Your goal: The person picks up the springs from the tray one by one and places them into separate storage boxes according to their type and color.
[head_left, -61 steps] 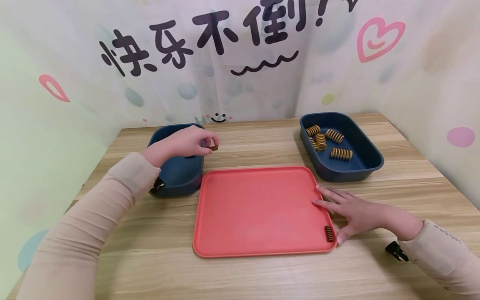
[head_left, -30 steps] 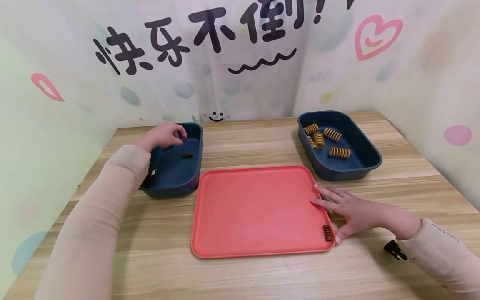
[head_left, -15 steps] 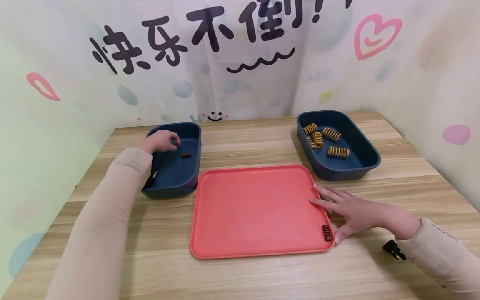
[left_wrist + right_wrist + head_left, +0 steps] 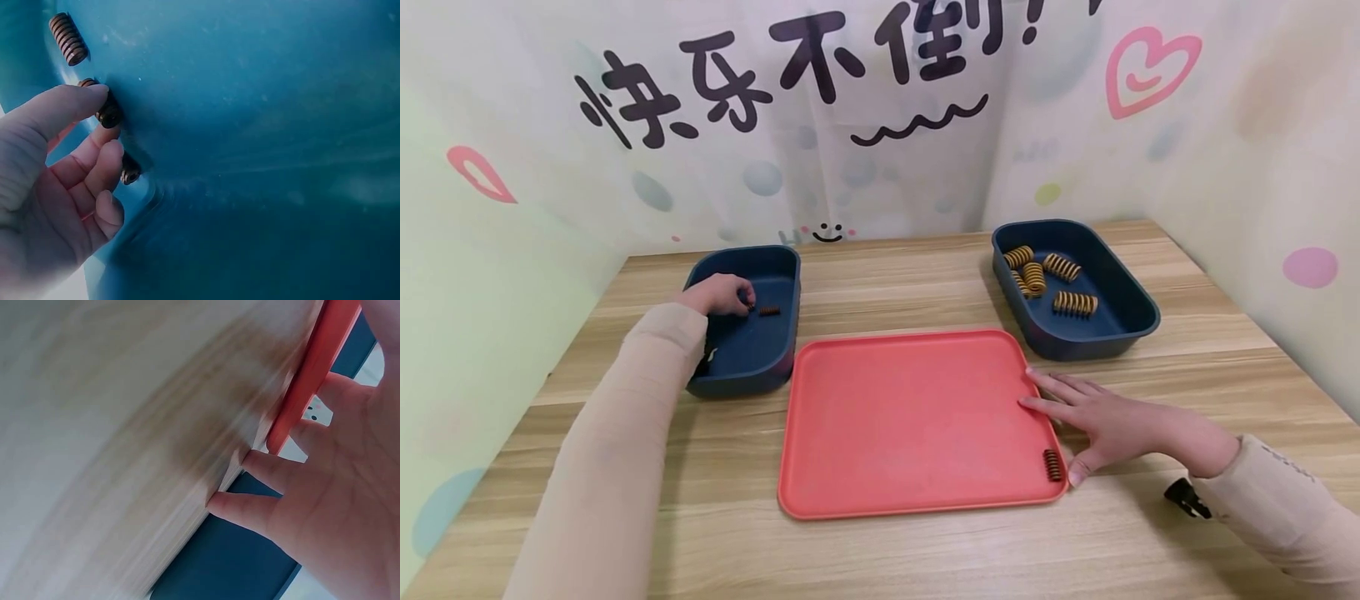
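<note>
My left hand (image 4: pixel 722 295) is down inside the left dark blue bin (image 4: pixel 786 350). In the left wrist view, its thumb and forefinger pinch a small brown coil spring (image 4: pixel 108 115). A second small spring (image 4: pixel 69 39) lies beyond the thumb, and another (image 4: pixel 130 170) shows partly behind the fingers. At the red tray's (image 4: pixel 917 417) right rim, my right hand (image 4: pixel 1108 425) rests with fingers spread and nearly straight. One small dark spring (image 4: pixel 1052 465) lies in that tray's near right corner, beside the right thumb.
A second dark blue bin (image 4: pixel 1120 321) stands at the back right, with several larger yellow springs (image 4: pixel 1075 302) inside. Both bins and the tray sit on a wood-grain table (image 4: pixel 722 500). A printed white cloth (image 4: pixel 880 183) hangs behind the table.
My left hand, holding a small spring beyond the left bin's right rim two seconds ago, has moved left and down into that bin. The right hand stays at the tray's rim.
</note>
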